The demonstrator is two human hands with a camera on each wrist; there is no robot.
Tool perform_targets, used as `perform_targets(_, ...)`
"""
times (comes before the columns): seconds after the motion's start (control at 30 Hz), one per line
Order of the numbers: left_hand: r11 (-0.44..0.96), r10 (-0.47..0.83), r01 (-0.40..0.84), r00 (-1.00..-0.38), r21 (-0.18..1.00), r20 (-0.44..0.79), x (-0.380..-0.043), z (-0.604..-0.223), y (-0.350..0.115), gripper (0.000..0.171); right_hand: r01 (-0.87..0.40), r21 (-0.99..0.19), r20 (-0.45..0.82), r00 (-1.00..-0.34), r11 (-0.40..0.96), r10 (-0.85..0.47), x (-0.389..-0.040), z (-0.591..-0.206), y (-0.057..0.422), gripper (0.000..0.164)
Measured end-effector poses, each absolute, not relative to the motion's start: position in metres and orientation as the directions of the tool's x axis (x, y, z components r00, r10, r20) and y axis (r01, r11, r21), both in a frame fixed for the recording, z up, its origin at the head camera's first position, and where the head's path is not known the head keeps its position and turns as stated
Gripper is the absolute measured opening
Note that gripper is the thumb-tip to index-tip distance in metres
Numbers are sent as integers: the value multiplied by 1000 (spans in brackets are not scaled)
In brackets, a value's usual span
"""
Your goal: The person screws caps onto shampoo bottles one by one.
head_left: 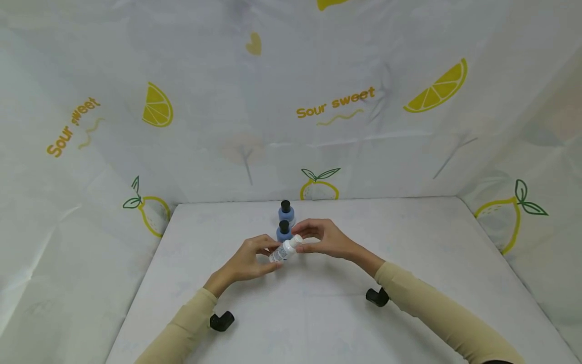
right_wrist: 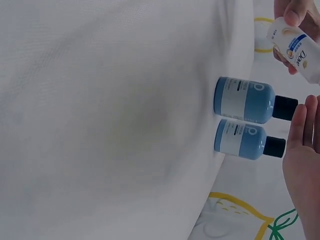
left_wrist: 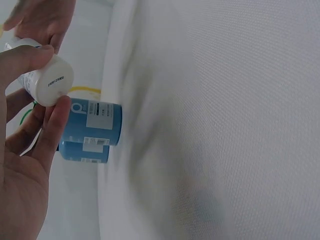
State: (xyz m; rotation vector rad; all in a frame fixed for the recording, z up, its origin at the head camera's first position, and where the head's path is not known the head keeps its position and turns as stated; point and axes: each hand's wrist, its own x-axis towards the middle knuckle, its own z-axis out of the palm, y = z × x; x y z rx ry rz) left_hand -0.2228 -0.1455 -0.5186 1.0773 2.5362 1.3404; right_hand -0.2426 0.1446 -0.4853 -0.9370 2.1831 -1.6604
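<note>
A small white Dove bottle (head_left: pixel 280 253) is held tilted in my left hand (head_left: pixel 247 262), between thumb and fingers. Its printed base (left_wrist: pixel 55 82) faces the left wrist camera, and its cap end (head_left: pixel 295 240) points up toward my right hand (head_left: pixel 331 239). The right thumb and fingers stand around the cap; in the right wrist view these fingers (right_wrist: pixel 298 125) look extended. Just behind the white bottle stand two blue bottles with black caps, a nearer one (head_left: pixel 283 235) and a farther one (head_left: pixel 286 214), both upright.
A white cloth covers the table (head_left: pixel 309 323). Behind it hangs a white curtain (head_left: pixel 204 151) printed with lemons. Black wrist-worn pieces show beside the left sleeve (head_left: pixel 222 321) and the right sleeve (head_left: pixel 377 297).
</note>
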Motion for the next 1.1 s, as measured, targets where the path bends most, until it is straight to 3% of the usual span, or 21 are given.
perform_targets(0.27, 370, 614, 539, -753, 756, 236, -223, -519, -147, 42, -363, -930, 230, -693, 55, -683, -246, -491, 147, 41)
perform_targets(1.1, 372, 606, 537, -758, 757, 240, -221, -518, -146, 42, -363, -926, 232, -764, 104, -602, -241, -491, 141, 30)
